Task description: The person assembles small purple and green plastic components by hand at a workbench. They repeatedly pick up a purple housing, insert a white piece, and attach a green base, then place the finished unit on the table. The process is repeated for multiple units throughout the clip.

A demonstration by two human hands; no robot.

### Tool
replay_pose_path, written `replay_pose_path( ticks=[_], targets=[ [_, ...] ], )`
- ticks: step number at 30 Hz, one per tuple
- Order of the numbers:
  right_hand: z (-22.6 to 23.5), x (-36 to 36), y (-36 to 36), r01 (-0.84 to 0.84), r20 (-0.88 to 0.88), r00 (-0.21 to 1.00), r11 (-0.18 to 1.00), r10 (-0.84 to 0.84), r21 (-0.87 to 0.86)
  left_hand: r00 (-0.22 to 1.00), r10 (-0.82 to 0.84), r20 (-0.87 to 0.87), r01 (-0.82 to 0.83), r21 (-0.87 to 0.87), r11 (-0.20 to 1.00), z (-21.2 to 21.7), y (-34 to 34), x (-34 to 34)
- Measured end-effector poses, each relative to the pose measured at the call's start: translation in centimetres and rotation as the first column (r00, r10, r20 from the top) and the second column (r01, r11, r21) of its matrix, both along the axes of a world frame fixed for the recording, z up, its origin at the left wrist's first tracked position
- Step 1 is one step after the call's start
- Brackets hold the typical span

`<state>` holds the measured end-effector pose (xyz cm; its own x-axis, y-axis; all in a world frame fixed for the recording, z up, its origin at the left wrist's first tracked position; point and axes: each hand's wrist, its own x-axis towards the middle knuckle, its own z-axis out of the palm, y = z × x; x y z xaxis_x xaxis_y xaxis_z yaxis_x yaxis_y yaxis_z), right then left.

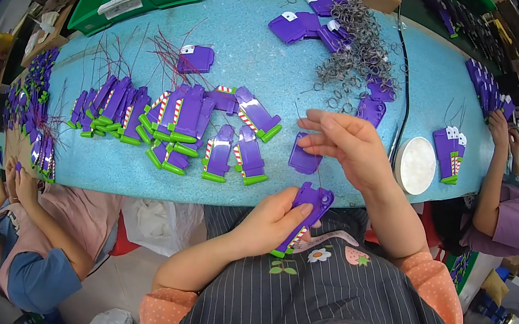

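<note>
My left hand (272, 221) grips a purple plastic housing (316, 199) with a green end, close to my lap. Its inner side, with round bosses, faces up. Above it, the fingertips of my right hand (351, 144) are pinched on a thin wire (319, 177) that runs down to the housing. A loose purple panel (304, 155) lies on the table just behind the wire. Further left are assembled purple pieces (254, 111) with green ends and red-and-white striped edges. Several others (181, 114) form a pile with thin red wires sticking up.
A tangled heap of small grey metal rings (359, 42) covers the far right of the blue table (243, 45), beside purple panels (293, 27). To the right stands a round white dish (417, 166). A green bin (144, 4) sits at the back. People work at both sides.
</note>
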<state>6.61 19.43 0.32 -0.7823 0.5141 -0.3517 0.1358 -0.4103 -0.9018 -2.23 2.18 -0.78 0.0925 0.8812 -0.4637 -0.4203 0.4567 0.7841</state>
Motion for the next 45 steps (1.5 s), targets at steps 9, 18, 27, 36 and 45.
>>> replay_pose_path(
  ticks=[9, 18, 27, 36, 45],
  targets=[
    [3.0, 2.7, -3.6, 0.122, -0.132, 0.991, 0.424, -0.005, 0.897, 0.864, 0.448, 0.229, -0.489, 0.168, 0.856, 0.5, -0.5, -0.5],
    [1.2, 3.7, -4.4, 0.163, -0.168, 0.986, 0.173, 0.010, 0.971, 0.901, 0.416, 0.121, -0.430, 0.357, 0.829, 1.7, -1.2, 1.5],
    [0.9, 3.7, -5.0, 0.190, -0.188, 0.982, 0.075, -0.032, 0.979, 0.773, 0.495, -0.397, -0.284, 0.481, 0.829, 0.8, -1.2, 2.0],
    [0.7, 3.1, -4.5, 0.129, -0.130, 0.991, 0.229, -0.008, 0.965, 0.840, 0.507, -0.192, -0.415, 0.374, 0.829, 0.3, -1.1, 1.7],
    [0.7, 2.8, -4.1, 0.115, -0.118, 0.993, 0.228, -0.001, 0.967, 0.891, 0.437, -0.122, -0.382, 0.319, 0.867, 0.7, -1.1, 1.1]
  ],
)
